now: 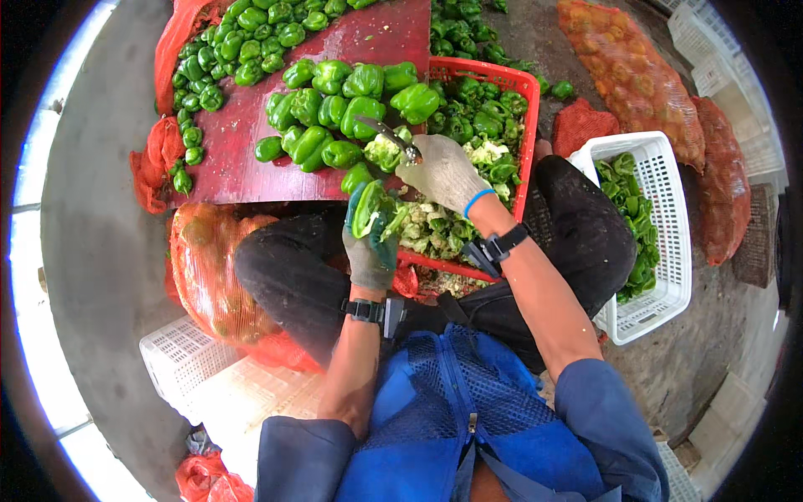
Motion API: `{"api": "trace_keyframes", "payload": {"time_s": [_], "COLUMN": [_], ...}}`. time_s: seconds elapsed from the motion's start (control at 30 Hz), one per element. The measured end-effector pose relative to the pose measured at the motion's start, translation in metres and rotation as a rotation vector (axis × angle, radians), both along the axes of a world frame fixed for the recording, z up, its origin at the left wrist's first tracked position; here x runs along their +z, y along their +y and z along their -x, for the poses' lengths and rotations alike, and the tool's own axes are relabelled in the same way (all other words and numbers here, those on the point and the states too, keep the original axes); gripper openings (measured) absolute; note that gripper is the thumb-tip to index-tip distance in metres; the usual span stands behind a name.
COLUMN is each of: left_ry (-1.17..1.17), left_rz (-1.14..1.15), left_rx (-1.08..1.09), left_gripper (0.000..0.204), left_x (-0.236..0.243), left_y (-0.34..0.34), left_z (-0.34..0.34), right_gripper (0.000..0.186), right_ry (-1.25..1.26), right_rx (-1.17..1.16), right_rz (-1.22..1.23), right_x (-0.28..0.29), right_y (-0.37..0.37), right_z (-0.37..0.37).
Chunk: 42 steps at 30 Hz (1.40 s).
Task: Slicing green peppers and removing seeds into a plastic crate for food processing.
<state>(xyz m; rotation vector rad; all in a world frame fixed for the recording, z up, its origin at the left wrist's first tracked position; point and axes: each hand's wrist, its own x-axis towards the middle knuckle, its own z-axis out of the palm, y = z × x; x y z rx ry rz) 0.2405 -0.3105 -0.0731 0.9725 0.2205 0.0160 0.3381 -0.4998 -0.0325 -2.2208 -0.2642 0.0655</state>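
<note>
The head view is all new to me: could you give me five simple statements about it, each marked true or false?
1. The left hand holds a green bell pepper. True.
2. The right hand is empty. False: it holds a knife.
3. A blue band circles the right wrist. True.
4. The crate beside the right hand is white. False: that is a red crate.
5. The white crate with green pepper pieces stands at the person's left. False: that white crate is at the person's right.
</note>
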Motion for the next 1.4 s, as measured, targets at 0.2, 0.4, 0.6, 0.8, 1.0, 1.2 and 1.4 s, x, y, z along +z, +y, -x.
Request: {"api": "trace_keyframes", "payload": {"time_s": [0.2,0.4,0.6,0.8,1.0,1.2,1.4], "left_ry": [0.013,0.036,-0.119,-0.023,0.039,0.016,0.028], "left_rz": [-0.024,-0.106,-0.607,-0.195,-0.078,-0.049,-0.016], "left_rx": [-0.066,-0.109,-0.111,-0.085,-0.017,-0.045,-0.011], "left_gripper": [0.045,0.061,0.067,0.047,0.044,0.047,0.053], "left_x": [0.0,0.011,0.03,0.028,0.021,0.025,0.026], "left_y": [-0.005,-0.015,-0.035,-0.022,-0.026,-0.038,-0.049], "left_z": [0.001,0.012,0.021,0.021,0.016,0.014,0.02], "right_gripper": [0.043,0.033,0.034,0.026,0.029,0.021,0.039], "right_ry": [-0.018,0.09,-0.031,0.554,-0.03,-0.096,-0.099], "right_rx": [0.062,-0.011,-0.098,-0.209,-0.326,-0.163,-0.04], "right_rz": [0.043,-0.039,-0.025,-0.581,-0.009,-0.002,0.042], "right_x": [-0.001,-0.018,-0.027,0.017,0.004,0.022,-0.002], "right_y": [0.012,0.005,-0.019,-0.048,-0.061,-0.057,-0.052], "right_z": [0.035,0.055,0.07,0.092,0.114,0.14,0.14]}}
